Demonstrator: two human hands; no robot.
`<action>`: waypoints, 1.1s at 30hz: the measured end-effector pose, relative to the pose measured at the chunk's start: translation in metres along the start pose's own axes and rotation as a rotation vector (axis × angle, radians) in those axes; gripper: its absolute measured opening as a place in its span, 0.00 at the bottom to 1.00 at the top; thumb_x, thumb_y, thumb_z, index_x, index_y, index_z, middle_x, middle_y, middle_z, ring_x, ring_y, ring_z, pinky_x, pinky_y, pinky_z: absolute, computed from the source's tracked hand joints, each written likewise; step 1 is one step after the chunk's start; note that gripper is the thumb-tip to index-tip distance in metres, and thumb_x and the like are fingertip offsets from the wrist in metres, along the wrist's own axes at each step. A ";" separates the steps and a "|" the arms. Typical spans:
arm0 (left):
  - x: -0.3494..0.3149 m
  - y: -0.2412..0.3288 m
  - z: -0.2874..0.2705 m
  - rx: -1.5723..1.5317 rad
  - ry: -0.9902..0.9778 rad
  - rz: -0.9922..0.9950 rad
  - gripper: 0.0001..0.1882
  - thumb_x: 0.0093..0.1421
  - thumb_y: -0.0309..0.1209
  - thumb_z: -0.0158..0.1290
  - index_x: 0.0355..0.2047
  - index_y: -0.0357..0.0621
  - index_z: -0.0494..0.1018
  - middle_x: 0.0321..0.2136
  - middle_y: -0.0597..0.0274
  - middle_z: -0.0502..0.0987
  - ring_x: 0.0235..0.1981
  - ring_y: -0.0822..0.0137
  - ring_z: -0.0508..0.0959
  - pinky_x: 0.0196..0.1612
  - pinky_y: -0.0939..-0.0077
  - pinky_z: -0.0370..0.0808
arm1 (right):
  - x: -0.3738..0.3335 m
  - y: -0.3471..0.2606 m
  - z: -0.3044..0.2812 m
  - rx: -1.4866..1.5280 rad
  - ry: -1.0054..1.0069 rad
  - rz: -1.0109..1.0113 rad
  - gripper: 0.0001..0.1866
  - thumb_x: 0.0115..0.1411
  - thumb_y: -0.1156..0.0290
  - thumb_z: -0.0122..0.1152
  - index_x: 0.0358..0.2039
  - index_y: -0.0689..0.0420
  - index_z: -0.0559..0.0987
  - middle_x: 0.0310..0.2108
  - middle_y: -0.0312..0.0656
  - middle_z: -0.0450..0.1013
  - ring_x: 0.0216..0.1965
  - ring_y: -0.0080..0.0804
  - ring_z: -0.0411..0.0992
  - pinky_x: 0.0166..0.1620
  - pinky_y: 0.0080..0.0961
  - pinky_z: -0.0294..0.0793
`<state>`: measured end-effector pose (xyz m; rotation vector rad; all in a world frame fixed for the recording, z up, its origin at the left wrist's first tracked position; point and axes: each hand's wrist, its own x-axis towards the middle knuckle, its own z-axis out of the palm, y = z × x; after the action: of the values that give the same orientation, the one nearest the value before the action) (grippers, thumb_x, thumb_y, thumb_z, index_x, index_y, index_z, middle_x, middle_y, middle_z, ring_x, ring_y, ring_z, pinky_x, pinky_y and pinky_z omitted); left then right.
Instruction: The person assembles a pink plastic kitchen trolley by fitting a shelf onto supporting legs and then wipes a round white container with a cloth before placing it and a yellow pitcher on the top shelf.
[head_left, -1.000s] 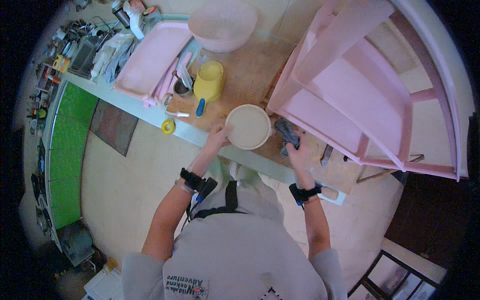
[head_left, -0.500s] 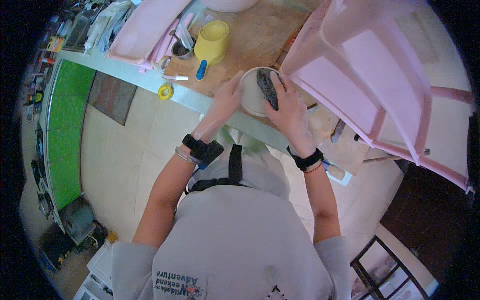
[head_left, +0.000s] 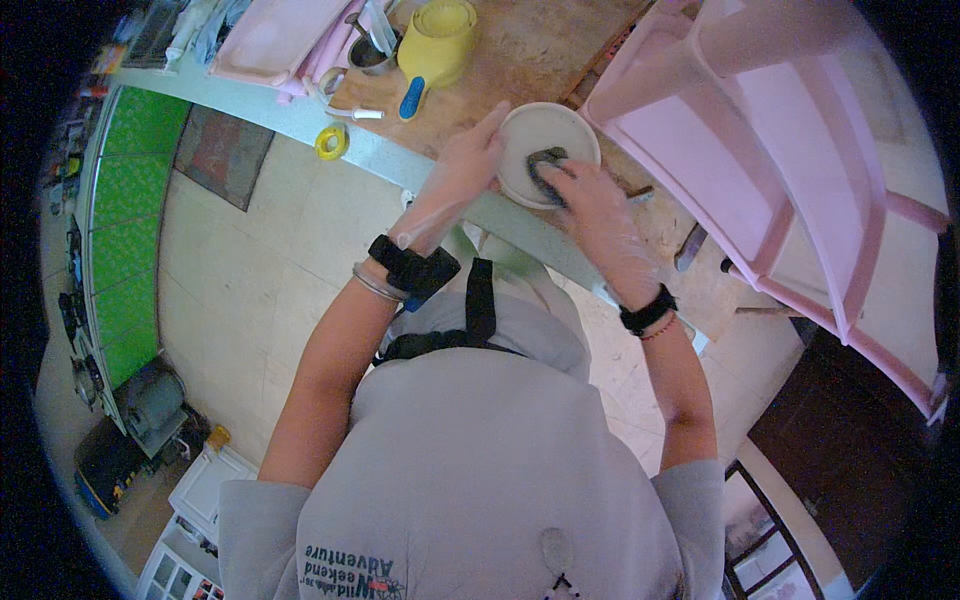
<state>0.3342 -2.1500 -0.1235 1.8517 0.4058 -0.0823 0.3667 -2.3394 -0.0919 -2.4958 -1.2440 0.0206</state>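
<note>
A round, pale, shallow dish is tilted toward me at the near edge of the workbench. My left hand, in a thin clear glove, grips the dish's left rim, the fingers mostly behind it. Also gloved, my right hand presses a dark grey scouring pad against the dish's inner face, its fingers bunched over the pad. Just beyond my left hand lie a yellow scoop-shaped tool with a blue handle end and a short white tube.
Large pink moulded panels fill the right side. A roll of yellow tape sits at the bench edge. Behind it stand a small metal cup and a pink tray. A dark-handled tool lies at right.
The scouring pad has slid from the dish's upper right toward its lower middle with my right hand. My view has shifted slightly, and the dish appears a little higher and further right.
</note>
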 end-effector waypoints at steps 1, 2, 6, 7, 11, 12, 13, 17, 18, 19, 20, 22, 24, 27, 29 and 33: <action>0.004 -0.007 0.001 0.084 0.018 0.058 0.22 0.61 0.31 0.39 0.56 0.44 0.61 0.24 0.46 0.75 0.20 0.57 0.76 0.27 0.65 0.73 | -0.001 0.006 -0.005 0.002 -0.004 -0.001 0.17 0.49 0.77 0.50 0.42 0.54 0.72 0.37 0.48 0.71 0.40 0.45 0.69 0.43 0.36 0.70; 0.005 -0.015 0.002 0.169 0.037 0.116 0.22 0.60 0.31 0.38 0.56 0.44 0.61 0.23 0.44 0.75 0.20 0.55 0.76 0.27 0.63 0.72 | 0.002 0.013 -0.012 0.020 0.014 0.047 0.17 0.49 0.76 0.51 0.42 0.54 0.72 0.37 0.48 0.70 0.41 0.45 0.69 0.43 0.36 0.70; 0.005 -0.001 0.001 0.274 -0.002 0.118 0.23 0.59 0.30 0.39 0.56 0.45 0.60 0.23 0.41 0.74 0.22 0.51 0.77 0.29 0.61 0.73 | 0.027 0.032 0.009 -0.056 0.197 0.110 0.17 0.49 0.74 0.53 0.42 0.52 0.72 0.38 0.47 0.70 0.42 0.44 0.68 0.43 0.37 0.71; 0.007 -0.005 0.001 0.282 0.000 0.109 0.23 0.59 0.30 0.39 0.56 0.45 0.60 0.23 0.42 0.75 0.22 0.51 0.77 0.28 0.60 0.73 | 0.034 0.022 0.008 -0.053 0.198 0.108 0.17 0.49 0.74 0.53 0.42 0.52 0.72 0.38 0.47 0.70 0.42 0.44 0.68 0.43 0.37 0.71; 0.005 0.006 0.000 0.185 -0.044 0.045 0.23 0.59 0.30 0.39 0.56 0.44 0.59 0.22 0.43 0.75 0.20 0.52 0.77 0.27 0.59 0.74 | 0.041 0.006 0.002 -0.077 0.133 0.172 0.16 0.50 0.72 0.54 0.41 0.52 0.73 0.40 0.47 0.70 0.44 0.45 0.68 0.44 0.37 0.72; 0.005 0.004 0.001 0.187 -0.043 0.046 0.23 0.59 0.30 0.39 0.56 0.44 0.59 0.22 0.43 0.75 0.20 0.52 0.77 0.27 0.59 0.74 | 0.040 0.007 0.003 -0.085 0.160 0.139 0.16 0.50 0.72 0.55 0.41 0.51 0.73 0.40 0.46 0.70 0.44 0.46 0.68 0.44 0.36 0.72; 0.005 0.001 0.004 0.183 -0.045 0.035 0.24 0.60 0.29 0.39 0.57 0.44 0.56 0.22 0.43 0.75 0.19 0.53 0.77 0.25 0.60 0.75 | 0.040 0.008 0.003 -0.085 0.162 0.139 0.16 0.50 0.72 0.55 0.41 0.51 0.73 0.40 0.46 0.70 0.44 0.46 0.68 0.44 0.36 0.72; 0.003 0.006 0.008 0.125 -0.076 -0.012 0.25 0.62 0.30 0.36 0.60 0.46 0.50 0.24 0.41 0.75 0.18 0.54 0.77 0.22 0.63 0.76 | 0.038 0.019 0.020 -0.074 0.136 0.115 0.14 0.50 0.74 0.53 0.40 0.52 0.73 0.40 0.46 0.69 0.44 0.46 0.68 0.44 0.36 0.72; 0.001 0.008 0.009 0.125 -0.080 -0.013 0.25 0.62 0.30 0.36 0.60 0.46 0.50 0.24 0.41 0.75 0.18 0.54 0.77 0.22 0.63 0.76 | 0.041 0.016 0.020 -0.085 0.203 0.024 0.14 0.50 0.75 0.53 0.39 0.52 0.74 0.39 0.46 0.69 0.43 0.46 0.68 0.44 0.36 0.72; 0.000 0.011 0.009 0.111 -0.074 -0.036 0.25 0.62 0.30 0.36 0.60 0.46 0.49 0.25 0.40 0.74 0.18 0.54 0.77 0.21 0.63 0.76 | 0.040 0.014 0.018 -0.084 0.202 0.029 0.14 0.50 0.75 0.53 0.39 0.52 0.74 0.39 0.46 0.69 0.43 0.46 0.68 0.44 0.36 0.72; -0.001 0.012 0.010 0.097 -0.068 -0.059 0.25 0.63 0.31 0.35 0.60 0.46 0.49 0.26 0.39 0.74 0.18 0.54 0.77 0.20 0.64 0.75 | 0.035 0.011 0.014 -0.014 0.130 0.029 0.14 0.50 0.76 0.52 0.39 0.53 0.74 0.38 0.48 0.69 0.42 0.47 0.69 0.43 0.37 0.72; 0.000 0.010 0.010 0.125 -0.061 -0.055 0.24 0.63 0.31 0.35 0.60 0.46 0.49 0.26 0.40 0.74 0.17 0.54 0.77 0.19 0.64 0.75 | 0.022 0.000 0.004 0.056 0.058 0.030 0.13 0.50 0.76 0.51 0.38 0.55 0.74 0.37 0.49 0.69 0.40 0.47 0.69 0.42 0.37 0.72; 0.002 0.007 0.010 0.153 -0.049 -0.049 0.23 0.63 0.31 0.34 0.59 0.46 0.50 0.27 0.40 0.74 0.16 0.55 0.76 0.19 0.64 0.75 | 0.007 -0.002 -0.005 0.075 -0.055 -0.008 0.12 0.50 0.77 0.49 0.37 0.56 0.73 0.33 0.50 0.68 0.37 0.47 0.69 0.39 0.37 0.72; 0.004 0.006 0.008 0.115 -0.074 -0.056 0.23 0.63 0.31 0.35 0.59 0.47 0.51 0.26 0.39 0.74 0.15 0.56 0.76 0.19 0.65 0.75 | 0.009 0.013 -0.006 0.025 -0.008 0.107 0.11 0.50 0.77 0.49 0.36 0.57 0.73 0.31 0.49 0.69 0.37 0.46 0.69 0.39 0.36 0.72; 0.002 0.011 0.007 0.087 -0.108 -0.092 0.22 0.63 0.31 0.34 0.59 0.48 0.52 0.26 0.40 0.75 0.15 0.57 0.76 0.19 0.65 0.75 | 0.024 0.022 0.000 -0.006 0.103 0.093 0.11 0.50 0.77 0.49 0.35 0.58 0.73 0.31 0.49 0.69 0.37 0.46 0.69 0.38 0.36 0.72; 0.005 0.005 0.010 0.091 -0.082 -0.070 0.22 0.63 0.31 0.35 0.58 0.50 0.52 0.26 0.42 0.75 0.15 0.57 0.76 0.19 0.66 0.76 | 0.055 0.020 0.022 0.074 0.264 -0.005 0.09 0.50 0.76 0.50 0.33 0.58 0.73 0.31 0.49 0.69 0.37 0.46 0.69 0.38 0.36 0.72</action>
<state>0.3421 -2.1591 -0.1235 1.9162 0.4159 -0.2264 0.4121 -2.3014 -0.1106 -2.3413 -1.1183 -0.2509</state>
